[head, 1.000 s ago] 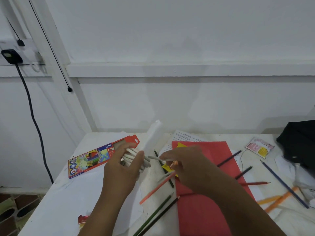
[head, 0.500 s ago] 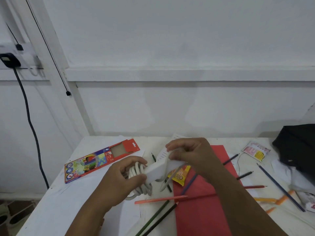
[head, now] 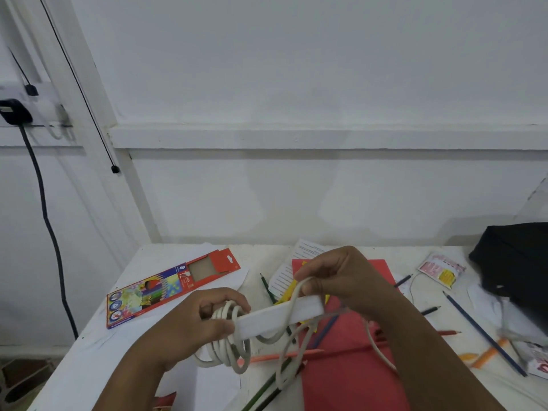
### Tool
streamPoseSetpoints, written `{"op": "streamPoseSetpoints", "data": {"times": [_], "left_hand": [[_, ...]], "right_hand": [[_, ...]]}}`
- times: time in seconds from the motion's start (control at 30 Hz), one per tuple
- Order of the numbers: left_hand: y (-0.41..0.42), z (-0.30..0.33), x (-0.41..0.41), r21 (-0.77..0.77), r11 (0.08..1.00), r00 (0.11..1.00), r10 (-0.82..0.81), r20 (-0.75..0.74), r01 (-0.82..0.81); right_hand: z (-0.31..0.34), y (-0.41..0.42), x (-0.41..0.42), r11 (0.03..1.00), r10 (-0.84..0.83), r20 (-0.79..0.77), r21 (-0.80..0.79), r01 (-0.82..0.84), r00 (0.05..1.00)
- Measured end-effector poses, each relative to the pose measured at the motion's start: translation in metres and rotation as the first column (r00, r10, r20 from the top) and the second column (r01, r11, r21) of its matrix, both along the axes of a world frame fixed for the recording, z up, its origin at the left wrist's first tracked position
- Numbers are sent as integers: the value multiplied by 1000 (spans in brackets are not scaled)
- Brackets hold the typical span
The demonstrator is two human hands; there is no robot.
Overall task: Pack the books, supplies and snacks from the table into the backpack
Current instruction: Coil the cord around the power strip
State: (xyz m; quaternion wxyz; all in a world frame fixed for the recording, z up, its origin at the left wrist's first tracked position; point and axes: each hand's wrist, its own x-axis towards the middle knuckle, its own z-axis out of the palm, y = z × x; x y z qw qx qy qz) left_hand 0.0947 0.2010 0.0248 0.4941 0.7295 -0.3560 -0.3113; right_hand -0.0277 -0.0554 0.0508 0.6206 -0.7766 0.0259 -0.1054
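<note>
My left hand (head: pixel 192 321) grips the coiled white cable (head: pixel 225 348) against the power strip (head: pixel 278 317); my right hand (head: pixel 341 283) pinches a loose loop, above the counter (head: pixel 89 351). Risk: slack (hanging low) snags a pencil (head: pixel 284 355), or the coils spring loose. Backpack (head: pixel 516 262) sits far right.

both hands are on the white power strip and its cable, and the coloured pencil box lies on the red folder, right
Not quite. In the head view the coloured pencil box lies on the white table, left of the red folder. Both hands, left and right, do hold the power strip.
</note>
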Motion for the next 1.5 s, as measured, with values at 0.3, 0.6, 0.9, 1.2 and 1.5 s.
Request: {"op": "streamPoseSetpoints", "data": {"times": [0.3,0.6,0.9,1.2,1.5], "left_hand": [[-18,-11,-1,-217,971,982,58,-179,-97],[-37,-14,-14,-251,883,859,261,-439,-396],[-42,-8,-27,-261,862,893,373,-251,-433],[-34,0,-25,-87,951,935,270,-231,-296],[-41,-7,-27,-114,950,956,289,-39,-292]], "right_hand": [[-8,12,13,881,-6,-94,470,50,996],[-34,50,12,880,-72,-60,466,92,996],[-39,72,7,999,-21,-119,43,26,993],[-48,54,5,936,-15,-133,-350,-33,991],[-34,52,5,897,-88,-97,-440,37,991]]}}
